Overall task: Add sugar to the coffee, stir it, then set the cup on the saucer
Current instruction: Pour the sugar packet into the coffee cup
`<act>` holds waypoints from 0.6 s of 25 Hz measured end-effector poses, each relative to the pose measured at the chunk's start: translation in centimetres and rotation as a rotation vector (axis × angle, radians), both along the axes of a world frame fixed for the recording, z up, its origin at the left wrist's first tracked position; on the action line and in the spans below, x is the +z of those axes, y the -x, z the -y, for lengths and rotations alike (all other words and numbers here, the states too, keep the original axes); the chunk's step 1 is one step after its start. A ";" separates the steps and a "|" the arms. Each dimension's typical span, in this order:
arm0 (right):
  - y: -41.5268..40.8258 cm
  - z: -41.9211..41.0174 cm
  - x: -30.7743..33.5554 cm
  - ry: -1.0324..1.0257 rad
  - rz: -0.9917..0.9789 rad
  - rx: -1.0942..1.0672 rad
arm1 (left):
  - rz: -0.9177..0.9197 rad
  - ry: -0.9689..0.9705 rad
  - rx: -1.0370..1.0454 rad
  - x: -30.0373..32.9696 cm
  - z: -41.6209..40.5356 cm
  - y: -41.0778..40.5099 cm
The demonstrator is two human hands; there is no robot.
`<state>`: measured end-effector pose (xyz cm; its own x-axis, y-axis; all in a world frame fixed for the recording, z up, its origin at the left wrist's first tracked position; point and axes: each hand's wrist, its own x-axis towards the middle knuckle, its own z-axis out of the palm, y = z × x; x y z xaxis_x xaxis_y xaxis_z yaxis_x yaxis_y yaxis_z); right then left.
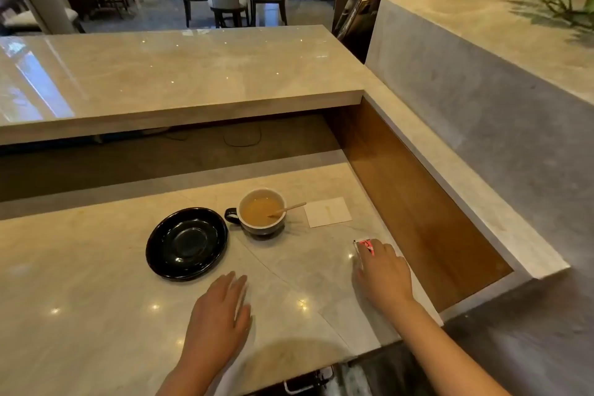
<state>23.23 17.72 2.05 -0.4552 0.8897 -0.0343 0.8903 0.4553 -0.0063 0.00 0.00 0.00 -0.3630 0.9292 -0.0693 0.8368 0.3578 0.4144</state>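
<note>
1. Head view. Cup: dark outside, pale inside, handle pointing left toward the saucer; stands on the counter, not on the saucer.
2. Holds light brown milky coffee, filled to well below the rim.
3. Wooden stirrer resting in the coffee, leaning over the cup's right rim, upper end out over the counter.
4. Saucer: glossy black, round, nothing on it; just left of the cup, close to the handle, contact not clear.
5. White napkin flat on the counter, right of the cup.
6. Left hand: flat, palm down on the counter, fingers extended, gripping nothing; near the saucer's front edge.
7. Right hand: palm down over a red-and-white sugar packet lying on the counter; only the packet's far end visible. Fingers loosely curved; pinched or merely resting, cannot tell.
</note>
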 end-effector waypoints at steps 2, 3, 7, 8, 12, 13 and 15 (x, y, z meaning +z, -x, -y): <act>0.0 -0.3 -0.4 0.003 -0.021 -0.054 | -0.008 0.013 0.022 -0.9 -0.1 0.2; -0.1 -0.4 -0.8 0.001 -0.018 -0.059 | -0.038 0.029 0.014 -1.7 0.0 0.3; -0.2 -1.1 -2.0 0.000 -0.032 -0.063 | -0.093 0.024 -0.028 -2.5 0.2 0.5; -0.2 -1.3 -2.2 -0.005 -0.057 -0.062 | -0.086 0.014 -0.024 -2.3 0.2 0.6; -0.3 -1.3 -2.8 0.027 -0.249 -0.111 | -0.066 0.011 -0.006 -2.8 0.2 0.8; -0.4 -1.3 -3.0 0.037 -0.292 -0.125 | -0.064 0.009 0.000 -2.9 0.2 0.8; -0.7 -1.1 -3.2 0.042 -0.345 -0.128 | -0.056 0.020 0.006 -2.9 0.2 0.8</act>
<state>23.90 18.86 -1.14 -0.3319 0.9411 0.0638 0.8821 0.3337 -0.3326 -0.81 -0.19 -2.94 -0.3723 0.9257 -0.0672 0.8565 0.3705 0.3594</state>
